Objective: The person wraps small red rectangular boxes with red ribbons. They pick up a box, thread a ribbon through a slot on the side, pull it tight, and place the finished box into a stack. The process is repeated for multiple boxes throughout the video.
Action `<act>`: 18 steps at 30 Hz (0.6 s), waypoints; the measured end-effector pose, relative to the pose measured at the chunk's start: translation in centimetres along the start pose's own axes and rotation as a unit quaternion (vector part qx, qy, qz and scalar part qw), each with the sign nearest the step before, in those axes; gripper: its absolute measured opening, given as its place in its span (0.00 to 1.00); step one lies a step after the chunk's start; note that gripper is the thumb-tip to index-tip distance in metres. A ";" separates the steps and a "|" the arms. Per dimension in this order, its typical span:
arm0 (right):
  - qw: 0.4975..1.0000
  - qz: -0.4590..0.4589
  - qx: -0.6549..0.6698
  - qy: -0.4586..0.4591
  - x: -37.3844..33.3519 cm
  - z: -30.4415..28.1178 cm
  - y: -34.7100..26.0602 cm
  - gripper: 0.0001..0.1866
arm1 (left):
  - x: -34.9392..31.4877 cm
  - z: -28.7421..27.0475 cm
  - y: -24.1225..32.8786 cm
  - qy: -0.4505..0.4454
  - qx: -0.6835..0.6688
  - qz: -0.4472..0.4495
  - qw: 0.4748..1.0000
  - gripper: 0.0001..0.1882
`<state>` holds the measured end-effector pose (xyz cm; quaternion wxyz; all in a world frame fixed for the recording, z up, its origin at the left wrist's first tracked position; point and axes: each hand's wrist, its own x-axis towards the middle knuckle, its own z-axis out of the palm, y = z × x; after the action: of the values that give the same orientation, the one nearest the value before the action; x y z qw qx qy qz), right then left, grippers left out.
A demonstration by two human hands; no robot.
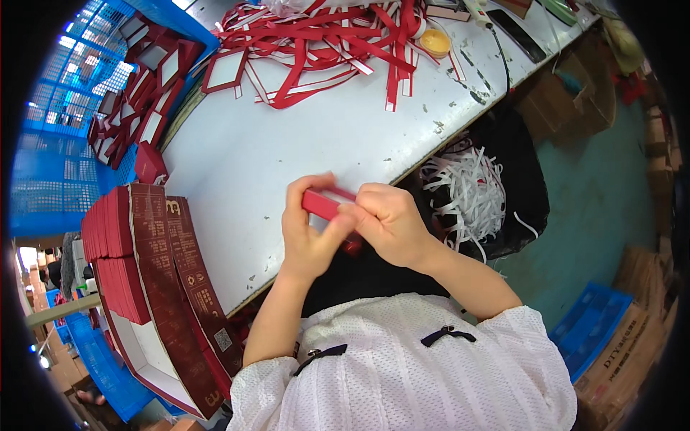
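Over the near edge of the white table [237, 154], both my hands are closed around a small red cardboard box [320, 205]. My left hand [305, 230] wraps its left side, fingers behind and thumb in front. My right hand [392, 224] pinches the right end, its fingers curled and its thumb near the left thumb. The hands hide most of the box's right part and inside. A little lower, a shiny red thing [351, 247] shows partly below the hands; I cannot tell its kind.
Red ribbon strips [309, 43] heap at the back, near a yellow round tub [435, 43] and a phone [516, 34]. A blue crate [54, 172] of red boxes stands left, above a carton [154, 287] of stacked red pieces. Right, a black bag [528, 179] holds white strips [471, 194].
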<state>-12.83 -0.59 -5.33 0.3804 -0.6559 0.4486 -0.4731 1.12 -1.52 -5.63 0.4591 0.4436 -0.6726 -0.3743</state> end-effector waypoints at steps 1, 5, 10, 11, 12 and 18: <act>0.996 0.060 0.062 -0.036 0.3 -0.3 0.0 0.17 | 0.1 -0.6 -0.6 -0.029 -0.106 -0.090 0.990 0.11; 0.995 -0.026 0.094 -0.001 3.0 -1.3 2.1 0.12 | -0.5 -0.7 -0.3 0.029 -0.158 -0.110 0.981 0.05; 0.904 -0.118 -0.384 0.148 8.2 -4.5 7.6 0.30 | -2.4 -2.6 0.3 -0.049 -0.171 -0.216 0.960 0.05; 0.903 -0.086 -0.397 0.141 8.5 -4.8 9.1 0.28 | -3.1 -3.1 0.6 -0.060 -0.140 -0.184 0.971 0.06; 0.887 -0.069 -0.435 0.142 8.7 -5.0 9.6 0.28 | -4.0 -3.7 1.0 -0.075 -0.110 -0.152 0.979 0.07; 0.901 -0.045 -0.427 0.070 9.8 -5.8 10.1 0.08 | -8.5 -14.1 10.8 0.159 -0.175 0.078 0.968 0.13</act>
<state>-19.21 -13.41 -10.41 0.0104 -0.7401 0.6031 -0.2974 13.32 8.62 5.99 0.6588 0.3563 -0.5475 -0.3733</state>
